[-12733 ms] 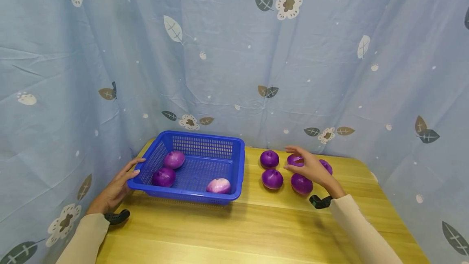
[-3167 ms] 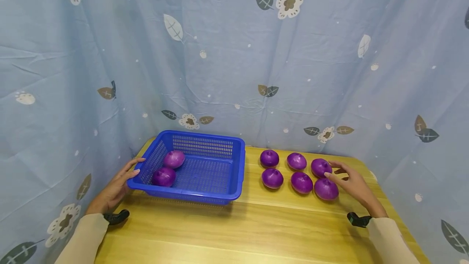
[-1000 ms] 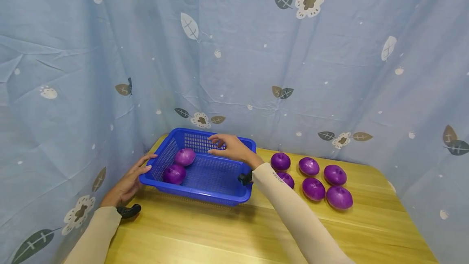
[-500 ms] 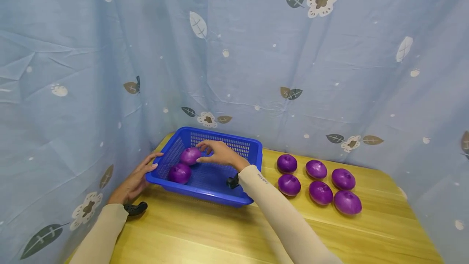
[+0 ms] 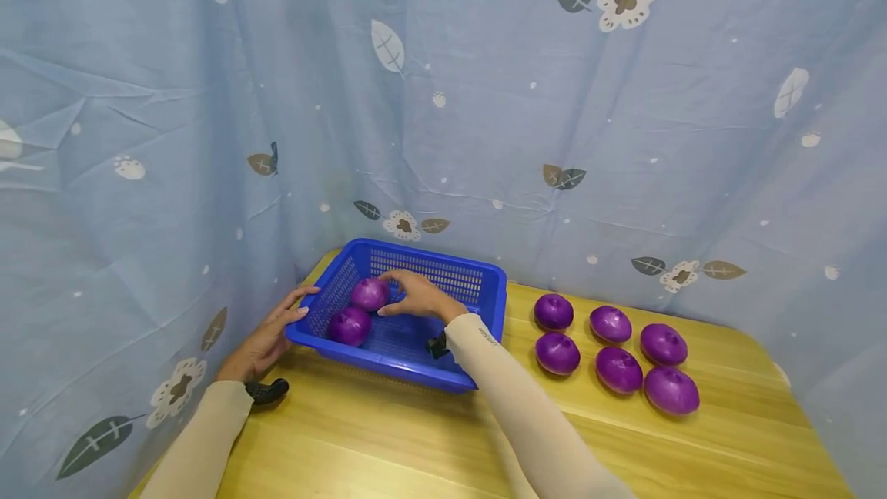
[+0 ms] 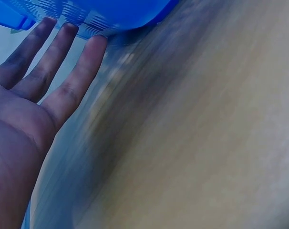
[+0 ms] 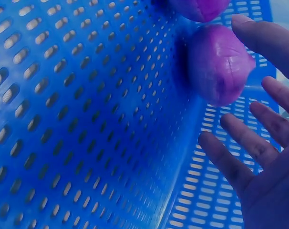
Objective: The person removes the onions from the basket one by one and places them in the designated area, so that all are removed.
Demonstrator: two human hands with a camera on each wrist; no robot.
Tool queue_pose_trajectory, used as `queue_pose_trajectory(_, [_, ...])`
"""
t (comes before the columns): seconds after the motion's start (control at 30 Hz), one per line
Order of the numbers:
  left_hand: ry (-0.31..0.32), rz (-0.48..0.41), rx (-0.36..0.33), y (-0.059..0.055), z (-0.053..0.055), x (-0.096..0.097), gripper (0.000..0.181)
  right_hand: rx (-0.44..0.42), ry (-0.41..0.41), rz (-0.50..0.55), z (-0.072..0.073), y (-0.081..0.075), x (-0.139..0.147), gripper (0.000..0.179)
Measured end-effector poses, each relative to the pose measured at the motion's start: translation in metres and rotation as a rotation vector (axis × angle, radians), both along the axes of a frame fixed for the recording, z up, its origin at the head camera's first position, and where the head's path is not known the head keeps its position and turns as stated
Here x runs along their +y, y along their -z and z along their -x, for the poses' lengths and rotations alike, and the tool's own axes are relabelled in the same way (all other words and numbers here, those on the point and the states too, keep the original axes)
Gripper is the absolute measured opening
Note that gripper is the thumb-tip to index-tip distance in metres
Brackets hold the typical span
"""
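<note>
Two purple onions lie against the left side inside a blue plastic basket: the rear onion and the front onion. My right hand reaches in over the basket beside the rear one. Seen from the right wrist, its thumb and fingers spread around that onion without closing on it, and the other onion shows at the top edge. My left hand rests at the basket's left rim. Its fingers extend nearly straight against the slotted outer wall in the left wrist view.
Several more purple onions stand in two rows on the wooden table, to the right of the basket. A blue patterned curtain hangs behind the table and along both sides.
A pale onion from the basket's front right is gone, and the table rows hold another onion. My right hand has moved from those rows into the basket, toward the rear onion.
</note>
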State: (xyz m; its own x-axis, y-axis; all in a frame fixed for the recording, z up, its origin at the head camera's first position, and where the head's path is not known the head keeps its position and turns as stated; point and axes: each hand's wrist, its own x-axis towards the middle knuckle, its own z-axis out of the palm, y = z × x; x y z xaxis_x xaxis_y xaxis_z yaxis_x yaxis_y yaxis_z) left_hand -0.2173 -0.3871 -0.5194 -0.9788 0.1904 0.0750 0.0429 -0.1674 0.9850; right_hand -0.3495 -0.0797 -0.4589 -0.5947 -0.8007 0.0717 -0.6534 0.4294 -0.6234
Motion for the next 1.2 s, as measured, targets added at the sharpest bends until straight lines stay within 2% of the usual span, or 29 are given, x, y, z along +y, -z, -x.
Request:
queue_pose_trajectory(0.17, [0.0, 0.008, 0.001, -0.001, 0.001, 0.001, 0.041, 0.05, -0.01, -0.026, -0.002, 0.0, -0.007, 0.072])
queue_pose_trajectory(0.33, [-0.01, 0.018, 0.003, -0.001, 0.001, 0.001, 0.041, 0.114, 0.049, -0.069, -0.004, 0.0, -0.012, 0.069])
queue_pose_trajectory(0.47, [-0.01, 0.017, 0.012, -0.003, 0.001, 0.002, 0.041, 0.107, 0.092, -0.07, -0.004, 0.001, -0.013, 0.071])
queue_pose_trajectory(0.77, [-0.021, 0.041, 0.004, 0.0, 0.003, 0.0, 0.04, 0.088, 0.015, -0.044, -0.005, 0.006, -0.018, 0.069])
queue_pose_trajectory(0.9, [-0.037, 0.055, -0.01, 0.002, 0.002, 0.0, 0.041, 0.111, 0.026, -0.041, -0.006, 0.009, -0.022, 0.075])
queue_pose_trajectory(1.0, [-0.047, 0.061, -0.015, 0.002, 0.0, 0.0, 0.042, 0.114, 0.07, -0.066, -0.009, 0.01, -0.025, 0.076])
queue_pose_trajectory(1.1, [-0.043, 0.051, -0.016, 0.002, 0.0, -0.001, 0.041, 0.094, 0.098, -0.082, -0.012, 0.011, -0.025, 0.071])
queue_pose_trajectory(1.2, [-0.029, 0.039, -0.007, 0.002, -0.001, -0.001, 0.041, 0.086, 0.078, -0.065, -0.013, 0.011, -0.027, 0.065])
